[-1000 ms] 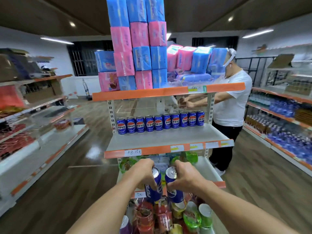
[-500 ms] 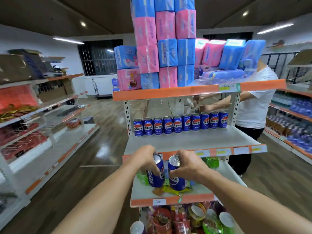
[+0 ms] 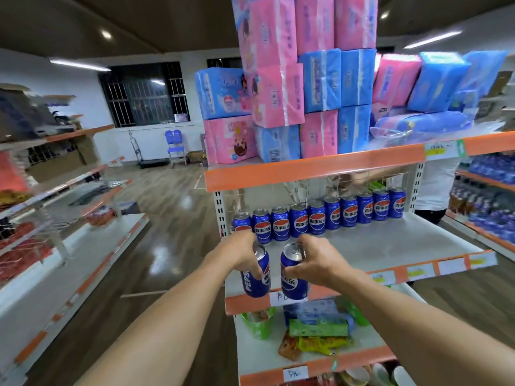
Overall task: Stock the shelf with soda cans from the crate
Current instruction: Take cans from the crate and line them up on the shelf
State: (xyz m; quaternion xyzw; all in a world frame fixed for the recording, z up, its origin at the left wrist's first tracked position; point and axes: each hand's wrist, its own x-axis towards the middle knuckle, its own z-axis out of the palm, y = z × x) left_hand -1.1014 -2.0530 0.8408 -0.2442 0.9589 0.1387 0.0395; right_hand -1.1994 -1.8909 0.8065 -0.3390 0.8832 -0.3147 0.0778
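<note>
Two blue aluminium soda cans, one [image 3: 255, 275] gripped in the left hand [image 3: 240, 253] and one [image 3: 294, 274] in the right hand [image 3: 315, 260], are hanging upright just before the grey metal shelf [image 3: 390, 243]. Beyond, a row of matching cans [image 3: 317, 217] is lining its back edge; open board is lying between, under pink and blue packs [image 3: 306, 87].

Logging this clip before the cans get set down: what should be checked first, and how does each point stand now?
1. Left hand grips left can: ok.
2. Right hand grips right can: ok.
3. Bare shelf in front of the can row: ok.
4. Held cans upright: not ok, both tilted.
5. Held cans apart: ok.
6. Another person's hand behind the row, out of the way: cannot tell.
</note>
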